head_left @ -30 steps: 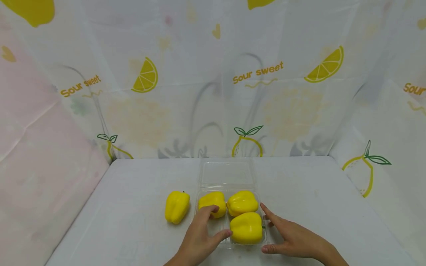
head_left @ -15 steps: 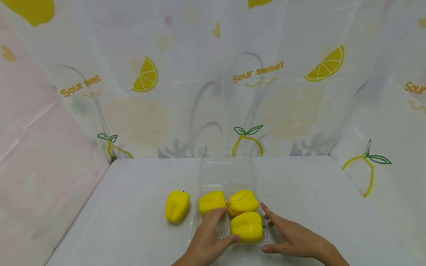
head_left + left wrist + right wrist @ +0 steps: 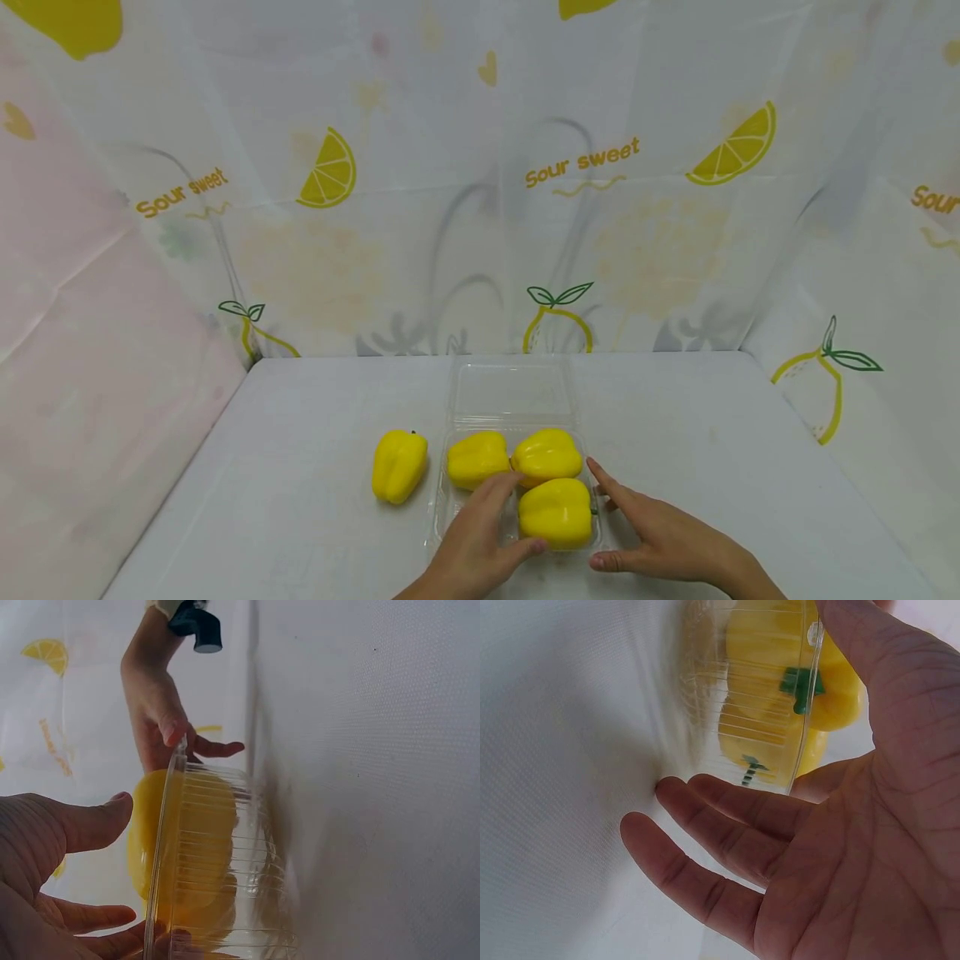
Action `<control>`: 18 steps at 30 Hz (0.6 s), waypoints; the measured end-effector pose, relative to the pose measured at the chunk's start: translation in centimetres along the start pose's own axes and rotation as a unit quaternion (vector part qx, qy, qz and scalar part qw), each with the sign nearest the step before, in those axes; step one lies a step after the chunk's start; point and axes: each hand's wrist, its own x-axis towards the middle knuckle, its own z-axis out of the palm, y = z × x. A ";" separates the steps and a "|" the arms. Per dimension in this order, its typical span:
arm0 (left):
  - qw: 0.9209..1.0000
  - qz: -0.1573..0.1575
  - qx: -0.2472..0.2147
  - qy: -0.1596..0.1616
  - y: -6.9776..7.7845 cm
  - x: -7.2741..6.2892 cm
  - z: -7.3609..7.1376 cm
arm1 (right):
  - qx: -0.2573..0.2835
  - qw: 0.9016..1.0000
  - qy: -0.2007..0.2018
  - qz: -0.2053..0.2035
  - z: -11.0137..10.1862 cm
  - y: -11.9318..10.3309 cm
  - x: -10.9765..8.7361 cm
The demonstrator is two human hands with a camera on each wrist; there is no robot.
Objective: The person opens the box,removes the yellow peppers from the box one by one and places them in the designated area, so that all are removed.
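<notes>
Three yellow bell peppers lie in a clear plastic clamshell box [image 3: 442,521]: one at the back left [image 3: 477,458], one at the back right [image 3: 551,457], and one at the front right [image 3: 557,513]. My left hand [image 3: 476,537] reaches over the box's front-left part, fingers spread and grasping nothing. Its fingertips come up to the gap between the peppers, and its thumb lies by the front pepper's lower edge. Beside the box's right wall, my right hand [image 3: 667,533] has its fingers loosely extended. The right wrist view shows green stems [image 3: 801,686] through the ribbed wall.
A fourth yellow bell pepper [image 3: 400,467] lies on the white table [image 3: 300,500] left of the box. The box's lid [image 3: 513,392] is folded back flat behind it. Printed cloth walls [image 3: 420,250] rise at the back and sides.
My left hand has slid rightward, off the back-left pepper and over toward the front-right one. The right hand, the peppers and the box stay where they were.
</notes>
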 end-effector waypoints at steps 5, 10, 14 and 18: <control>1.000 0.030 0.000 0.001 0.0 0.1 0.3 | 0.000 1.000 0.002 -0.003 0.0 0.0 0.0; 0.999 0.039 -0.002 -0.003 -0.1 0.1 0.5 | 0.000 1.000 0.005 -0.006 0.0 0.0 -0.1; 0.999 0.032 -0.004 -0.013 -0.2 0.1 0.6 | 0.001 1.000 0.003 -0.005 0.0 -0.1 -0.1; 0.999 0.026 -0.002 -0.019 -0.2 0.3 0.7 | 0.002 1.000 0.003 -0.005 0.0 -0.1 -0.1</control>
